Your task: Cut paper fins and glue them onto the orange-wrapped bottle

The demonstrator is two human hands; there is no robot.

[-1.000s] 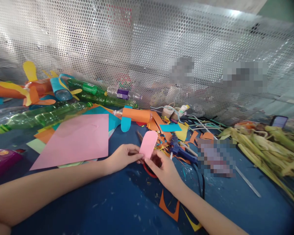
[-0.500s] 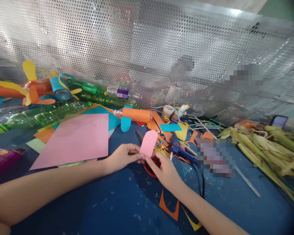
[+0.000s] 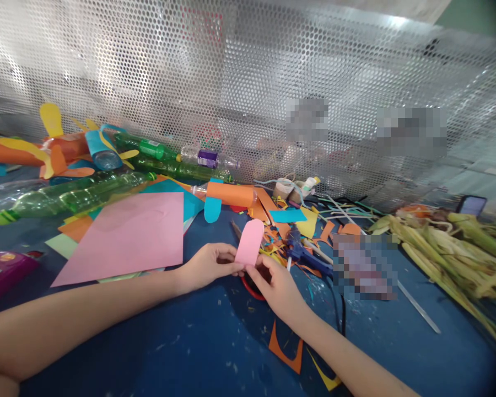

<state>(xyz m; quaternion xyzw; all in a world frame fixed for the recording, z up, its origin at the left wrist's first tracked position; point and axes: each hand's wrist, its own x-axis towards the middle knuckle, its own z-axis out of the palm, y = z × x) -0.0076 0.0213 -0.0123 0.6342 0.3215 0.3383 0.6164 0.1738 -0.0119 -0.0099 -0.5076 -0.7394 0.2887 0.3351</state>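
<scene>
A pink paper piece (image 3: 251, 241) with a rounded top stands upright between my hands, pinched along its lower edge. My left hand (image 3: 210, 266) grips its lower left corner between thumb and fingers. At the lower right, my right hand (image 3: 278, 284) closes thumb and fingers on the same piece. Just below the paper, scissors with a red handle (image 3: 254, 290) lie on the blue table, partly hidden by my right hand. Paper scraps (image 3: 278, 234) lie behind the hands. A bottle wrapped in orange paper (image 3: 231, 194), with blue paper flaps, rests farther back.
A large pink sheet (image 3: 136, 237) covers other coloured papers on the left. Green plastic bottles (image 3: 82, 193) lie beyond it. A blue glue gun (image 3: 303, 253) with a cord is right of my hands. Corn husks (image 3: 446, 253) lie far right. A perforated metal screen (image 3: 256, 71) stands behind.
The pink piece looks narrower at its right side, where a second edge showed before. Both hands stay nearly in place.
</scene>
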